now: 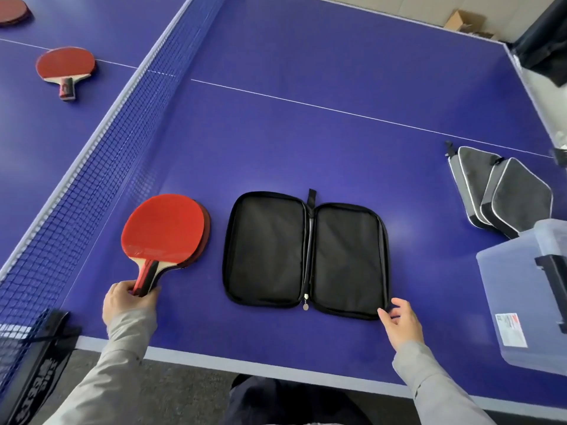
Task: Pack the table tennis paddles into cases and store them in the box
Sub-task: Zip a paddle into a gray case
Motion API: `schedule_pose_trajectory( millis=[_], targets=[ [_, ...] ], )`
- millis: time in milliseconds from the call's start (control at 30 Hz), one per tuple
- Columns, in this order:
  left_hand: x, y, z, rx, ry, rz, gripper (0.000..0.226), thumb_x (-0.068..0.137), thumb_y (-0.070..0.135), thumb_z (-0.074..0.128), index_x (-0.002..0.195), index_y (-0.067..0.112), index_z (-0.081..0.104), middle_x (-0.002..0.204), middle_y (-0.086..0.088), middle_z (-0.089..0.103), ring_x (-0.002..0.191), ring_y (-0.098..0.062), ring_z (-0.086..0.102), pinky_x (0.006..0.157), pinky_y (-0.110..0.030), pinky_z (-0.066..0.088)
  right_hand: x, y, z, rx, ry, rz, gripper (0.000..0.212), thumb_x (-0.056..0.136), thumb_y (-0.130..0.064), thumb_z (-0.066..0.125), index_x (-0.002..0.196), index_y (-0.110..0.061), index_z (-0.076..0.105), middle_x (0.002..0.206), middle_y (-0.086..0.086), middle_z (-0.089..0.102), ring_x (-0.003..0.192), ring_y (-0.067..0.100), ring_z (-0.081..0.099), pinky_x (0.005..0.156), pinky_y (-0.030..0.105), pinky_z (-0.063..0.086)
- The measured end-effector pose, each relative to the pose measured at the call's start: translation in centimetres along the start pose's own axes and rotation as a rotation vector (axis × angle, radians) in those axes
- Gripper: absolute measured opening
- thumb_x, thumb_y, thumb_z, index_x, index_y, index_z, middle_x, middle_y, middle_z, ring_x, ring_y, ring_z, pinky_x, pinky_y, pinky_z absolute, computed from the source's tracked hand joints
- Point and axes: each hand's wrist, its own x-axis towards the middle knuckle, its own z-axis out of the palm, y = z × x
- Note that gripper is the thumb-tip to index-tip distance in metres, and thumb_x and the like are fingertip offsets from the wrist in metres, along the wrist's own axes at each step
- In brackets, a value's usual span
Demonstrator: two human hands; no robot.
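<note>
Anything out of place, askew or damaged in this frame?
Nothing stands out. The black case lies unzipped and flat on the table, the left hand grips stacked paddles by the handles, and the grey cases overlap beside the clear box.

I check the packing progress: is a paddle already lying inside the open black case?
No, the open black case lies empty, and the left hand holds the stacked red paddles by their handles beside it.

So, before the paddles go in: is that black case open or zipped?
Open: the black case lies spread flat, both halves showing empty lining.
</note>
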Motion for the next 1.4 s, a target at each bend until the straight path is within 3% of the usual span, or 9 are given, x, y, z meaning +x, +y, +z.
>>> schedule_pose_trajectory(
  millis=[433,633,900,1033,1400],
  targets=[
    [-12.5,9.1,6.7,-0.2,-0.166,-0.037,0.022,0.075,0.026,0.074,0.076,0.014,0.055,0.075,-0.007,0.059,0.07,-0.029,0.056,0.064,-0.035,0.046,1.0,1.1,-0.5,0.062,-0.072,-0.061,0.042,0.089,-0.017,0.061,0.128,-0.01,0.047,0.096,0.006,0.058,0.078,0.017,0.053,0.071,0.026,0.042],
    [-19.7,13.8,12.6,-0.264,-0.252,-0.051,0.025,0.072,0.028,0.075,0.067,0.019,0.052,0.076,-0.01,0.062,0.055,-0.023,0.057,0.059,-0.039,0.055,1.4,1.7,-0.7,0.093,-0.097,-0.109,0.041,0.088,-0.018,0.061,0.126,-0.012,0.047,0.092,0.001,0.055,0.07,0.011,0.05,0.069,0.024,0.043],
    [-25.6,16.0,19.2,-0.198,-0.292,-0.034,0.023,0.072,0.031,0.075,0.07,0.023,0.053,0.084,0.0,0.059,0.084,-0.024,0.058,0.085,-0.044,0.049,2.1,2.6,-0.8,0.09,-0.145,-0.183,0.042,0.09,-0.022,0.059,0.128,-0.013,0.044,0.094,-0.003,0.05,0.065,0.005,0.046,0.058,0.011,0.037],
    [-26.8,16.2,21.3,-0.179,-0.265,-0.019,0.021,0.075,0.028,0.073,0.081,0.014,0.06,0.089,0.002,0.055,0.092,-0.023,0.055,0.084,-0.036,0.046,2.4,3.0,-0.8,0.08,-0.152,-0.205,0.042,0.09,-0.025,0.059,0.128,-0.016,0.044,0.094,-0.005,0.05,0.064,0.006,0.047,0.058,0.013,0.038],
    [-27.5,16.2,23.4,-0.131,-0.232,0.019,0.022,0.077,0.022,0.072,0.083,0.015,0.052,0.091,0.005,0.045,0.098,-0.022,0.052,0.077,-0.028,0.037,2.7,3.6,-0.7,0.035,-0.145,-0.268,0.041,0.09,-0.03,0.058,0.127,-0.021,0.043,0.096,-0.009,0.048,0.064,0.003,0.046,0.052,0.012,0.033]
  ],
)
